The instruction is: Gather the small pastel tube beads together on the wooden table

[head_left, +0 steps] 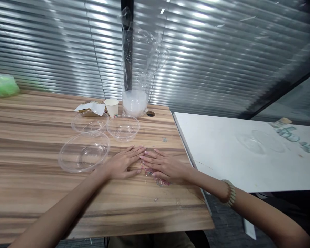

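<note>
My left hand (124, 163) lies flat on the wood-grained table (113, 203), fingers stretched toward the right. Beside it my right hand (165, 166) is spread, its fingertips meeting those of the left, and it partly covers a small pile of pink and clear bits (161, 182). What the bits are is too small to tell. Left of my hands stand three clear round bowls: a large one (85, 153) near my left forearm, another (90, 122) behind it, and a third (123, 128) behind my left hand.
At the back stand a paper cup (112, 107), stacked bowls in a plastic bag (135, 103) and a white paper (93, 108). A green bag (3, 85) lies far left. A white table (222, 165) adjoins on the right, holding clear lids (268, 140).
</note>
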A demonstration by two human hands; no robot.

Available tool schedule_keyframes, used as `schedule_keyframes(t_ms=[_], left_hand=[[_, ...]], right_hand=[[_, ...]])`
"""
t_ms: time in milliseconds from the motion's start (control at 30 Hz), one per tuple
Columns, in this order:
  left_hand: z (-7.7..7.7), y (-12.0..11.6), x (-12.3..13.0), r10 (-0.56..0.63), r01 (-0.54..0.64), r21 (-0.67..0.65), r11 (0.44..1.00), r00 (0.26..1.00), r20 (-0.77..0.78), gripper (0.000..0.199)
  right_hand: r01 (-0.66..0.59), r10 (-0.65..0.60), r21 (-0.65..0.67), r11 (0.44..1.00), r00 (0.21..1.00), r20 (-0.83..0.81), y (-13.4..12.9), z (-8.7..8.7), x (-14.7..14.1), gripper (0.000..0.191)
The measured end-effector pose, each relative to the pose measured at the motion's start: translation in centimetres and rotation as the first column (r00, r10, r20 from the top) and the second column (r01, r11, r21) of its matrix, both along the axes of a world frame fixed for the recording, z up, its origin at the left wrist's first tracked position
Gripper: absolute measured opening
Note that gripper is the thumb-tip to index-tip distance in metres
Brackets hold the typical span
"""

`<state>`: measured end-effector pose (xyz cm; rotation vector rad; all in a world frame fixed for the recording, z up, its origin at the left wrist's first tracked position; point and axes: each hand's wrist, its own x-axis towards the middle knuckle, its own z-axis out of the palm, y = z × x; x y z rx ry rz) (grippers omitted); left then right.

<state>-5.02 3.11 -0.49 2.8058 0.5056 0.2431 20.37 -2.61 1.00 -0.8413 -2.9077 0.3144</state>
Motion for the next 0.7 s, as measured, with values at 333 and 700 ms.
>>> schedule_keyframes(t_ms=[333, 700], left_hand=[[0.4, -0.1, 0.3, -0.061, 0.062, -0.065, 0.996, 0.998, 0.016, 0.061], [0.5, 1.0, -0.3, -0.024, 0.022, 0.039, 0.999, 0.998, 0.057, 0.043]], right_hand=[[0.039, -0.047, -0.152, 0.988, 0.998, -0.051, -2.9, 1.9, 1.2, 0.052], [0.074, -0.074, -0.015, 0.997, 0.997, 0.0, -1.0, 0.4, -0.7, 0.051]])
